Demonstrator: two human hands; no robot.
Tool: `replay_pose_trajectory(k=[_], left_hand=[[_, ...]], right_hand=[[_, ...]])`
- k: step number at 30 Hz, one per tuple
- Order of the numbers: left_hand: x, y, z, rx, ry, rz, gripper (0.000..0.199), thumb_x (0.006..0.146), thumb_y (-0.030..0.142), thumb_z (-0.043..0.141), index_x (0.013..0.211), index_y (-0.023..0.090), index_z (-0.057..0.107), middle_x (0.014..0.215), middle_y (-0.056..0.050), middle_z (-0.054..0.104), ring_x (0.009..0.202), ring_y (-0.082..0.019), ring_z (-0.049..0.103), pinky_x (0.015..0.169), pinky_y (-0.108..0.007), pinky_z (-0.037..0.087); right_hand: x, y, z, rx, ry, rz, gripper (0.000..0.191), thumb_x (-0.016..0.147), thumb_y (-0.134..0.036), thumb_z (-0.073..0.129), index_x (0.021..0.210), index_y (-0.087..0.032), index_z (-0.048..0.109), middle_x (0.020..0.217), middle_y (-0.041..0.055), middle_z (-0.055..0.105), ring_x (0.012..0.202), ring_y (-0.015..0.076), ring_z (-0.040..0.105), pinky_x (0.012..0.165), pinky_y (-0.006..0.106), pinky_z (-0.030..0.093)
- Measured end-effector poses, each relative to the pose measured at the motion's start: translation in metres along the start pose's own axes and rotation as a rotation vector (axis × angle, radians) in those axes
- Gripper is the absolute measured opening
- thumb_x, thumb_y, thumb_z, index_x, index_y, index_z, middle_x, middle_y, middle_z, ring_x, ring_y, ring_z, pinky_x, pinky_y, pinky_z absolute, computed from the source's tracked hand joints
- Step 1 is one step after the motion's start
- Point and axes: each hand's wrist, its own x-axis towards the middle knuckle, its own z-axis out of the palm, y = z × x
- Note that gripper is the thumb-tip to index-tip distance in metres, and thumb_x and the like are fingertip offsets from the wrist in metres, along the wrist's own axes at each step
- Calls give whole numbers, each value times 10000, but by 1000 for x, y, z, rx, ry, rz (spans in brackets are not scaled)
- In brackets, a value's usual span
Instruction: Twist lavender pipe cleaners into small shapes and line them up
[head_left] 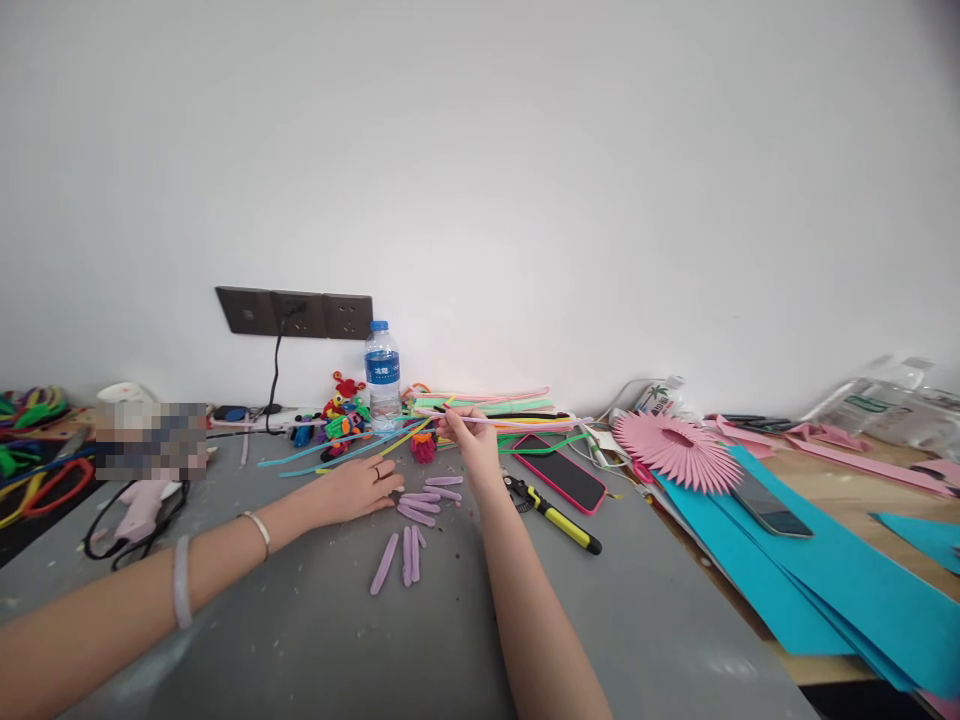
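Several short purple fuzzy pieces point(418, 511) lie on the grey table. Beside their left end, my left hand point(369, 487) rests low over the tabletop, its fingers closed together; whatever may be between the fingertips is too small to make out. Farther back, my right hand point(466, 430) pinches a long pale purple pipe cleaner point(525, 426), which stretches to the right. Blue and yellow pipe cleaners point(322, 455) lie behind my left hand. A small dark red fuzzy ball point(423, 447) sits between the hands.
A water bottle point(383, 380) stands near the wall. Right of my right arm lie yellow-black pliers point(559, 518) and a pink-edged phone point(562, 472). A pink paper fan point(677, 452) and blue sheets point(810, 570) are farther right. A pink glue gun point(142, 510) lies left.
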Motion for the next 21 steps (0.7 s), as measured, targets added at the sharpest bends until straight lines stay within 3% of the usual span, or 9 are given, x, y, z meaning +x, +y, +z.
replay_pose_trajectory(k=[3,7,12,17,21], left_hand=[[-4,-1,4,3,-11,-46,150,952,267,472,1051,201,564,952,-70,578,861,-201,579,678,-268,443],[-12,-5,7,-20,-12,-91,189,981,278,400,933,190,561,918,-64,583,796,-188,591,638,-267,438],[-30,-26,2,-149,-57,-196,267,998,297,331,905,194,559,879,-46,595,675,-171,580,578,-265,419],[-54,-50,-4,-154,-24,-142,310,992,290,333,865,190,597,873,-70,607,797,-190,583,715,-273,463],[-58,-53,-13,-122,-37,-104,250,962,304,424,1074,193,618,1034,-108,641,958,-223,587,852,-329,474]], right_hand=[[0,0,0,-10,-3,-1,356,636,-465,779,750,-184,594,663,2,676,582,144,636,623,291,530],[-1,0,-1,-31,-2,-1,351,648,-468,772,751,-182,596,678,8,679,592,146,639,627,292,531],[-2,-1,0,-21,3,10,347,646,-459,776,744,-185,587,675,5,674,585,139,634,640,294,533],[-1,-1,0,-15,7,10,350,642,-453,780,747,-181,587,655,-1,670,561,133,623,628,289,526],[-1,-1,0,-10,8,7,339,644,-444,781,740,-178,594,652,-3,665,563,129,623,622,280,519]])
